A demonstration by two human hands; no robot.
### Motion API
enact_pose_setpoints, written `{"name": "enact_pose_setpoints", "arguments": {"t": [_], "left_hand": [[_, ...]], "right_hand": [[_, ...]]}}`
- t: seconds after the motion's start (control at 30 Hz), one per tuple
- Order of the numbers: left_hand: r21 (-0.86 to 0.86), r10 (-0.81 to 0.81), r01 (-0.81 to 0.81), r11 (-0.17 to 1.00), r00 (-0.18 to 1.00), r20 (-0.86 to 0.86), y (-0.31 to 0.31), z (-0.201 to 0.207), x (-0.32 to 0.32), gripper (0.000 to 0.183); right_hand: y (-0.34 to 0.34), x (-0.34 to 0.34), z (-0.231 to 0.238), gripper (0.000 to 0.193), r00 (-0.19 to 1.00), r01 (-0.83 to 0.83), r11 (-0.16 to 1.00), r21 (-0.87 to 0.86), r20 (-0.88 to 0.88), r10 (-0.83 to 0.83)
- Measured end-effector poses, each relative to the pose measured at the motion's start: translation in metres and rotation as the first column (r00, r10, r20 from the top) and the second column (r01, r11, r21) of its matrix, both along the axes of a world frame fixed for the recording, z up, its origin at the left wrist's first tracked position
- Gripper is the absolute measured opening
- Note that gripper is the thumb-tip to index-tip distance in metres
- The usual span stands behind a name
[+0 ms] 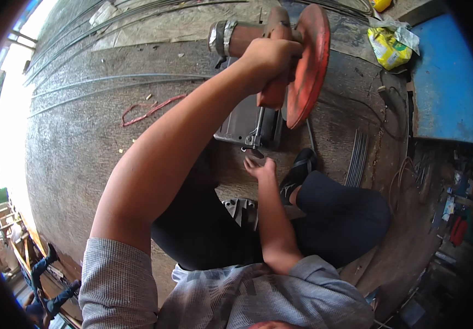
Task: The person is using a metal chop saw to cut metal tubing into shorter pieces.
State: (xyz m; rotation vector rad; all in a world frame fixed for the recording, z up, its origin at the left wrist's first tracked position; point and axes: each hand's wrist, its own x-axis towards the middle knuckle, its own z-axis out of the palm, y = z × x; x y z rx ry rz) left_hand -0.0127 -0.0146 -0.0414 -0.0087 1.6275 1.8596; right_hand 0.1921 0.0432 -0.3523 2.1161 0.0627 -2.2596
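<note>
A cut-off saw [245, 37] with a red disc guard [310, 66] stands on the floor ahead of me. My left hand [272, 59] reaches far out and is closed round the saw's upper part, beside the guard. Below the motor lies the saw's dark base [236, 123], with a metal clamp screw [256, 134] along it. My right hand [260, 167] is just at the near end of that screw, fingers apart and partly curled. Whether its fingertips touch the screw's end I cannot tell. The guard and my left arm hide part of the base.
Long thin metal rods [115, 79] lie at the far left, near a red cord loop [151, 109]. A bundle of short rods [357, 159] is right of my foot. Farther right are a yellow bag [387, 48] and a blue panel [447, 77]. A cable crosses the floor.
</note>
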Motion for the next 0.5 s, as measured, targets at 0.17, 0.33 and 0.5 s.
{"name": "enact_pose_setpoints", "arguments": {"t": [0.17,0.33,0.5], "left_hand": [[-0.058,-0.026,0.026,0.998,1.000,-0.003,0.000,0.014,-0.002,0.023],[0.157,-0.146,0.144,0.977,0.989,0.004,0.010,0.036,-0.038,0.022],[-0.059,-0.336,0.331,0.942,0.923,-0.190,0.029,0.069,-0.124,0.019]], "right_hand": [[0.030,-0.044,0.127,0.043,0.964,0.140,0.125,0.982,-0.164,0.209],[0.068,-0.145,0.261,0.051,0.685,0.114,-0.312,0.943,0.152,0.712],[0.078,-0.196,0.321,0.056,0.827,0.059,-0.782,0.620,0.409,0.386]]}}
